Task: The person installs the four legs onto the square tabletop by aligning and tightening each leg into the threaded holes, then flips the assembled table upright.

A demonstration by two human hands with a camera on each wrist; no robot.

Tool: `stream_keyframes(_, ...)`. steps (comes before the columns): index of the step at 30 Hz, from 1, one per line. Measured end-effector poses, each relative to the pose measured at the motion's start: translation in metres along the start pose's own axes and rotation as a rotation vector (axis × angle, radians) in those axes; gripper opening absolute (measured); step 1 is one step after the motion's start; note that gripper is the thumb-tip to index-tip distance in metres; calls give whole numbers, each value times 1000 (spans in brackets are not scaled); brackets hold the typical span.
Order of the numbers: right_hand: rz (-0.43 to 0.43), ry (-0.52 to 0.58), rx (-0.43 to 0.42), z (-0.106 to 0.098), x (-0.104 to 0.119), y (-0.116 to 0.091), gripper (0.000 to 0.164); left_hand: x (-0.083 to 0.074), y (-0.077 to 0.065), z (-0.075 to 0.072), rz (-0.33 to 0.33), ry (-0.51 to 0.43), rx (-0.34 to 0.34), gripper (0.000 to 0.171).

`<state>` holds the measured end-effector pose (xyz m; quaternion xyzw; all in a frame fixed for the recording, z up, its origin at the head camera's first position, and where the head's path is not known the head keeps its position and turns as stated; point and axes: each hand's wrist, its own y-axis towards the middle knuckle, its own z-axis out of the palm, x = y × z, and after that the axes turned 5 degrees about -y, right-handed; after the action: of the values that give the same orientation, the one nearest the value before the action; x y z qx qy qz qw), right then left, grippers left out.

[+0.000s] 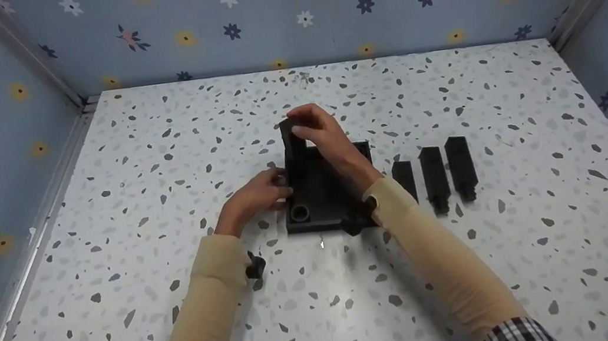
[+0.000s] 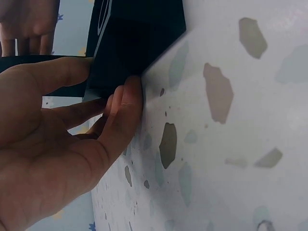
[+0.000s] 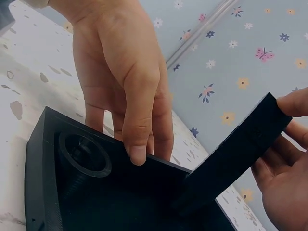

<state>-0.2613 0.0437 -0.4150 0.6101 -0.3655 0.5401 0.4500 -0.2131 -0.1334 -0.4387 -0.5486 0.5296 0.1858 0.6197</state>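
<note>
A black square tray-like base (image 1: pixel 321 186) lies on the table, with a round ring socket (image 3: pixel 86 154) in its near left corner. My left hand (image 1: pixel 259 193) grips the left wall, thumb over the rim and fingers outside, low by the tabletop in the left wrist view. A black square leg (image 3: pixel 236 144) stands upright at the base's far left corner. My right hand (image 1: pixel 328 134) holds the leg's top between thumb and fingers. Its lower end is inside the base, where the dark interior hides how it sits.
Right of the base lie three more black legs (image 1: pixel 433 173), at least two with threaded ends. The speckled white table (image 1: pixel 180 307) is bounded by flowered blue panels (image 1: pixel 328 6) at the back and sides. Dark wrist cameras (image 1: pixel 255 265) hang by both cuffs.
</note>
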Motion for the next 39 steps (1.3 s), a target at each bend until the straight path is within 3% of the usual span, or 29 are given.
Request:
stream_keyframes(17,22,-73,-69,4,-6,-5,26,2,0,0,6,-14,15,57)
stream_keyframes(28,12,-134,-86,5,-7,-6,32,1,1,1,-7,14,-2,59)
stream_keyframes(39,-55,-165,-129,6,-10,-5,34,-1,1,-1,-3,1,14,59)
